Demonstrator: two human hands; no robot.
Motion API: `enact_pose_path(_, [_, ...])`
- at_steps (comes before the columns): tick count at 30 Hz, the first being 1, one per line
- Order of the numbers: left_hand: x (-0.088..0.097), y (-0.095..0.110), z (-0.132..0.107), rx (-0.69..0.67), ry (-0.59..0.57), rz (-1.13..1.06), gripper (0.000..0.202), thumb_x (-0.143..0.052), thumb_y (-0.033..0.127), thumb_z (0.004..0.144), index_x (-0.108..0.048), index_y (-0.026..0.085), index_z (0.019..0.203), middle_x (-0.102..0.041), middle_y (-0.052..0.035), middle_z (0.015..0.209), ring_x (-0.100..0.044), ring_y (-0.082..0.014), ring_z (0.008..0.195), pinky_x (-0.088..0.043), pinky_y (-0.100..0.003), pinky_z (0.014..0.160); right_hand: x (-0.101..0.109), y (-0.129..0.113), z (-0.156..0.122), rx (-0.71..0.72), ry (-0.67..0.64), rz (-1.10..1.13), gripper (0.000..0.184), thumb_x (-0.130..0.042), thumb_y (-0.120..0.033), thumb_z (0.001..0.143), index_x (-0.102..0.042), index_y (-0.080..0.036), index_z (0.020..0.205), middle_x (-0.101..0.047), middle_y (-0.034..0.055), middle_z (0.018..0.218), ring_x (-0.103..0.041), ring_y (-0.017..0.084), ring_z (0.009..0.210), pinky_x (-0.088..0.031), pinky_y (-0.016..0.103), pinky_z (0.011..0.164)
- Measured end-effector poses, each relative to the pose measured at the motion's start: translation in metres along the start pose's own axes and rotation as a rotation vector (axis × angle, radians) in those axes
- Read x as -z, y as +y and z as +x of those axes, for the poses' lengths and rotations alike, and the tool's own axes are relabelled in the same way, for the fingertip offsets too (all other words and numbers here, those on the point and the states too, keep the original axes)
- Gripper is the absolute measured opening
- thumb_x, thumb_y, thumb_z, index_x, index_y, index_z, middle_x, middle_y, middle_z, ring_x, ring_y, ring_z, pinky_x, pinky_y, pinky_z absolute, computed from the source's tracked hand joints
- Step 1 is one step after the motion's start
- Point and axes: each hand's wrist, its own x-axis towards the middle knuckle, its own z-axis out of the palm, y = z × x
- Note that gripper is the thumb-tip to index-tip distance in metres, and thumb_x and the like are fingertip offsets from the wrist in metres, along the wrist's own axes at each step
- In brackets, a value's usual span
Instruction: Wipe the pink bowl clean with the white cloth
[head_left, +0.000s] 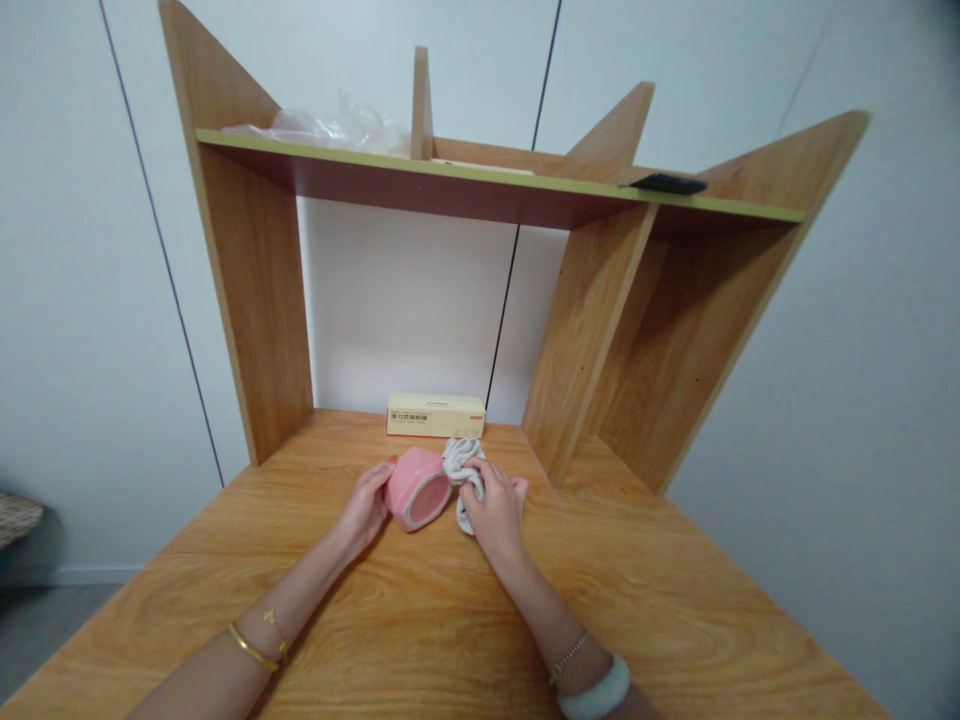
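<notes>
Left hand (366,508) gripped the pink bowl (409,482) at its left side, fingers mostly hidden behind; the hold looked firm, probably to steady the piece while it was tipped on its side. Bowl was low over the middle of the desk (420,630), between both hands; couldn't tell whether it touched the wood, or whether the pale-edged face was rim or base.

Right hand (493,505) pinched a bunched whitish cloth (461,455), thumb and fingers closed on the folds, likely bunched for a soft pad against the bowl's right edge. One end hung loose below the thumb.

Cream box (435,416) lay lengthwise behind the bowl, seemingly parked out of the hands' way. Clear plastic (337,130) and a dark flat item (666,183) sat up on the shelf (450,185), off the work surface.
</notes>
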Motion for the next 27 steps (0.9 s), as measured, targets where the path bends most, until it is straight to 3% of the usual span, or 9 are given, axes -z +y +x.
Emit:
enact_pose_path(7, [-0.006,0.000,-0.004,0.014,-0.028,0.022,0.024,-0.075,0.032,0.060,-0.064,0.013,0.070,-0.066,-0.0017,0.068,-0.057,-0.0113,0.061,-0.044,-0.022,0.062,-0.002,-0.020,-0.013,0.159,-0.100,0.033,0.024,-0.048,-0.013,0.071,-0.056,-0.021,0.092,-0.065,0.0005,0.091,-0.054,0.017,0.086,-0.021,0.030,0.074])
enact_pose_path(12, [-0.004,0.002,-0.003,0.024,-0.023,-0.039,0.020,-0.074,0.028,0.062,-0.064,0.014,0.071,-0.066,-0.0009,0.069,-0.057,-0.0108,0.061,-0.045,-0.023,0.064,-0.008,-0.029,-0.020,0.243,-0.211,-0.026,0.021,-0.053,-0.014,0.069,-0.055,-0.021,0.088,-0.065,0.0003,0.087,-0.053,0.017,0.083,-0.021,0.029,0.072])
enact_pose_path(21, [-0.002,-0.002,0.000,0.047,-0.028,-0.078,0.018,-0.074,0.023,0.062,-0.065,0.014,0.074,-0.066,-0.0008,0.072,-0.058,-0.0107,0.064,-0.045,-0.022,0.066,-0.003,-0.017,-0.011,0.150,-0.108,-0.074,0.019,-0.050,-0.013,0.071,-0.057,-0.021,0.086,-0.065,0.0003,0.087,-0.054,0.015,0.081,-0.021,0.028,0.071])
enact_pose_path(27, [0.001,-0.003,0.004,-0.010,-0.016,-0.081,0.019,-0.074,0.025,0.062,-0.064,0.013,0.072,-0.065,-0.0002,0.068,-0.056,-0.0098,0.060,-0.044,-0.021,0.062,-0.011,-0.016,-0.017,0.183,-0.311,-0.153,0.009,-0.054,-0.017,0.070,-0.057,-0.022,0.077,-0.065,-0.0008,0.080,-0.053,0.017,0.079,-0.019,0.030,0.070])
